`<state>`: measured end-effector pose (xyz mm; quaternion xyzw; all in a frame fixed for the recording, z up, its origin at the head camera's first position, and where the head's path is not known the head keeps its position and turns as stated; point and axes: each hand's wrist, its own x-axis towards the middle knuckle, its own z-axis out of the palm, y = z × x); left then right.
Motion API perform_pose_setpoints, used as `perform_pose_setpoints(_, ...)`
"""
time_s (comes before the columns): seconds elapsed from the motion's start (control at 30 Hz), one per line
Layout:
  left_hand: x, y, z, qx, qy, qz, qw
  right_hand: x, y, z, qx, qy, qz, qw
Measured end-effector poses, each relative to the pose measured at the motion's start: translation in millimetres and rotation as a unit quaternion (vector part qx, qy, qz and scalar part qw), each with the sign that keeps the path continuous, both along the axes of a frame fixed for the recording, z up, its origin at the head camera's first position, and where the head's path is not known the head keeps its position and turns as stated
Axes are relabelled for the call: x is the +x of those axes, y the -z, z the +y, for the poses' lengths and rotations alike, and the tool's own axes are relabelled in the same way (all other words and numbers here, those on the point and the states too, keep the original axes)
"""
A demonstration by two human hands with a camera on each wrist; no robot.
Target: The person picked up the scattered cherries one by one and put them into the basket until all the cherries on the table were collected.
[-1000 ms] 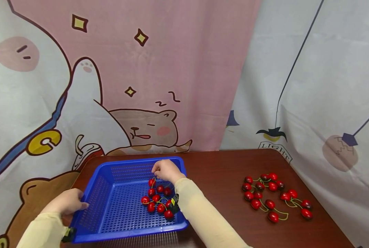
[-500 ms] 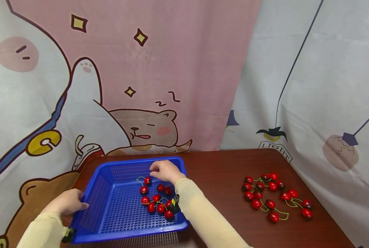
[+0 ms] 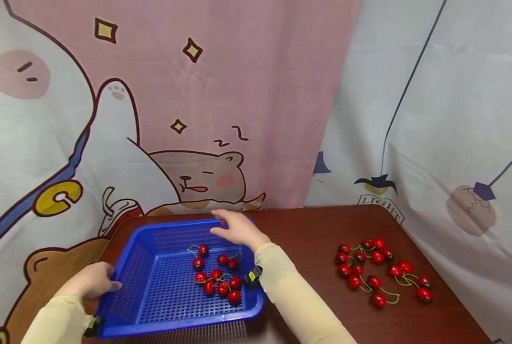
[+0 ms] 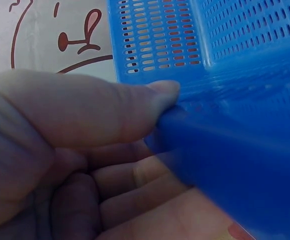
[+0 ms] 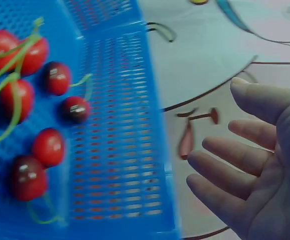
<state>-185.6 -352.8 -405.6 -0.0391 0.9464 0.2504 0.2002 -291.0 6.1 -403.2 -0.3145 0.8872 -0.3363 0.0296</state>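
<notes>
From my head, I see my left hand [image 3: 88, 282] gripping the left rim of a blue rectangular plastic basket [image 3: 165, 291] with perforated walls and floor, at the left part of a reddish-brown desk [image 3: 299, 267]. My right hand [image 3: 240, 229] is above the basket's far right corner, thumb and fingers apart. Inside, toward the basket's right side, lie glossy red and dark-red cherries with green stems [image 3: 216, 274]: two pairs farther back and a cluster nearer me. A second group of red and dark cherries [image 3: 357, 269] is spread on the right part of the desk, well apart from the basket. My sleeves are cream [image 3: 303, 301], and behind the desk hangs a pink and white cartoon-printed cloth [image 3: 282, 119].

From my left wrist, I see my thumb pressed over the basket's rim and my fingers curled below it, so the hand pinches the blue edge.

From my right wrist, I see my hand spread, palm showing, just beyond the slotted wall, with basket cherries on the other side of it.
</notes>
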Motion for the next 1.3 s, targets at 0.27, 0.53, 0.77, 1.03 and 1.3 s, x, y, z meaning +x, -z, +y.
perform_pose_setpoints(0.27, 1.3, -0.5, 1.1, 0.004, 0.003, 0.009, 0.9999, 13.3, -41.1, 24.4, -0.044, 0.0, 0.043, 0.9981)
perform_pose_setpoints(0.53, 2.7, -2.4, 1.3, -0.006, 0.011, 0.016, 0.9998, 27.5, -67.5, 50.5, -0.074, 0.011, 0.11, 0.9911)
perform_pose_setpoints(0.77, 3.0, -1.3, 1.4, -0.002, 0.007, 0.014, 0.9999, 39.0, -60.1, 80.9, -0.058, 0.035, 0.13, 0.9891)
perform_pose_setpoints(1.03, 3.8, -1.9, 0.1, -0.008, 0.015, 0.017, 0.9997, 51.2, -26.7, 116.3, -0.038, 0.057, 0.132, 0.9889)
perform_pose_setpoints(1.3, 5.4, -1.7, 1.5, 0.004, 0.01, 0.026, 0.9996, 62.7, 5.5, 167.2, -0.003, 0.103, 0.112, 0.9883)
